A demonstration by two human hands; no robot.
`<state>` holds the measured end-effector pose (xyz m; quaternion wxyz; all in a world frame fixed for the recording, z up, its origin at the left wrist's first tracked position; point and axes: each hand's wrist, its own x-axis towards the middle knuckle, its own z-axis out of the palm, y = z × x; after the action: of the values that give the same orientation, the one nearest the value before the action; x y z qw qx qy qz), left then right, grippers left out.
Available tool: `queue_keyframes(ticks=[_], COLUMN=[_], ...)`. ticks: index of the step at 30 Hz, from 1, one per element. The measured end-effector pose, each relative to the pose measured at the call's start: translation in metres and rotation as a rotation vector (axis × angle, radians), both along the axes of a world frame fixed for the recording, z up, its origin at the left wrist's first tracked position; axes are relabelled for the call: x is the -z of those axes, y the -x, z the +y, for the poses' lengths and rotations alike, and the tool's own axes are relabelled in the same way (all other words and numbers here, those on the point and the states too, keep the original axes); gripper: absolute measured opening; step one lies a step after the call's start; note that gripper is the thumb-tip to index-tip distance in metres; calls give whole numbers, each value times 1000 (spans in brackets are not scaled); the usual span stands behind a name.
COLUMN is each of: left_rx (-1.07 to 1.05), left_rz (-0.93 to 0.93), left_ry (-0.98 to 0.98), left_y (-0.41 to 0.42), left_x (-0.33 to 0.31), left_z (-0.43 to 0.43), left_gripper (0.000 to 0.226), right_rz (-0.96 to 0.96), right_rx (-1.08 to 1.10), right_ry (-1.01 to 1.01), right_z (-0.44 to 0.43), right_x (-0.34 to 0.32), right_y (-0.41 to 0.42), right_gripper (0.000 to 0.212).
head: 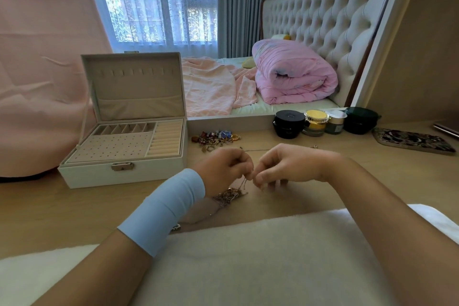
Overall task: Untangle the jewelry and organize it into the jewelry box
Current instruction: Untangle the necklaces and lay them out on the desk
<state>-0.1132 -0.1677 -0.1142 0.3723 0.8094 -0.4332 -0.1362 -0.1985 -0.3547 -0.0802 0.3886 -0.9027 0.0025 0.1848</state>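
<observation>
— At the desk's near edge, where are my hands?

— Both are raised close together over the light wooden desk (74, 206), just past a white towel (248, 256) that covers the near edge. Your left hand (221, 169) (the one with the pale blue wristband (164, 208)) and your right hand (285, 166) each have their fingers curled, pinching a fine chain (244, 184) where the fingertips almost meet. The chain drops to a tangled heap of chains (228, 195) lying on the wood under your left hand.

— And the jewelry box?

— The white jewelry box (119, 174) stands to your left, apart from your hands, with its lid upright and its latched front wall facing you.

— How much room do I have?

— A strip of wood shows between the box's right wall and your left wrist. Beyond your knuckles lies a pile of colourful jewelry (216, 138), near the box's far right corner. Farther right, jars (289, 123) stand in a row along the back ledge, and a patterned flat case (412, 140) lies toward the right edge.
</observation>
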Motion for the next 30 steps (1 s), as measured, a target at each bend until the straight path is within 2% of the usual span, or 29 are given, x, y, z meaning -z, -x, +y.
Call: queue_keyframes(ticks=[5,10,17,23,27,30], left_rx=[84,139,150,167,176,177], left_rz=[271,471,510,539,558,588], left_ry=[204,243,162,120,99,90], left_y=[0,-2,-2,-2,-4,-5], left_x=[-19,-32,-38,-35,-27,-22], left_z=[8,17,25,23,21,21], left_gripper=[15,14,12,15,14,17], right_rz=[-34,-123,-356,-494,-515,-466], right_rx=[49,103,319,501,584,611], right_ry=[-459,-816,-936,-1097,-1130,-1060], right_z=[-1,2,6,13,13,8], right_x=[-8,-12,-12,-22,-27,-24], right_y=[1,-4,-9,-10,-9,-8], right_gripper=[19,22,33,33,36,34])
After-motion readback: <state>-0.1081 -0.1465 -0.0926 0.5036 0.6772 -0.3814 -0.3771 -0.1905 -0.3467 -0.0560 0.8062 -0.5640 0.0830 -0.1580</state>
